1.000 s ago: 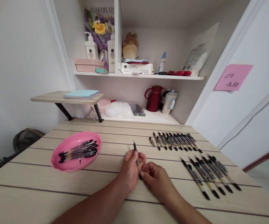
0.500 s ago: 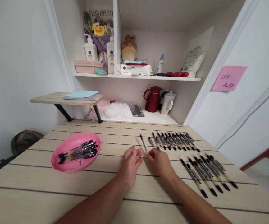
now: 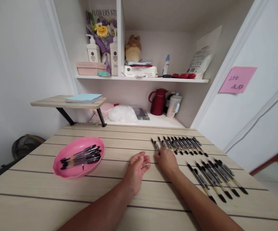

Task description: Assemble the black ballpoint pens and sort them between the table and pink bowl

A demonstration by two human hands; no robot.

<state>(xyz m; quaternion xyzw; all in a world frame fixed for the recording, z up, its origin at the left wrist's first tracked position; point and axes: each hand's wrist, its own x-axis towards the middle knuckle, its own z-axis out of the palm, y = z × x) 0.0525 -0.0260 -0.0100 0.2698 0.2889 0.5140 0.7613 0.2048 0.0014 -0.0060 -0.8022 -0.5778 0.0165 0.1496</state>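
With its fingers closed on the lower end of a pen (image 3: 154, 144), my right hand (image 3: 167, 161) is at the left end of the back row of pens (image 3: 181, 146). The pen's dark tip points away from me. My left hand (image 3: 137, 168) is just to the left, empty, its fingers loosely apart and the palm turned inward. Nearer me on the right lies another group of pens (image 3: 216, 179) with black caps at their near ends. More pens (image 3: 82, 157) are piled in a pink bowl (image 3: 69, 146) on the left.
A small raised shelf (image 3: 47, 101) holding a blue pad (image 3: 83, 97) stands at the back left of the wooden table (image 3: 81, 202). Behind are a white plastic bag (image 3: 123, 114), a red jug (image 3: 157, 102) and a light tumbler (image 3: 174, 106), under a loaded shelf (image 3: 177, 80).
My right hand has carried the pen right, up against the back row. My left hand has hardly moved.
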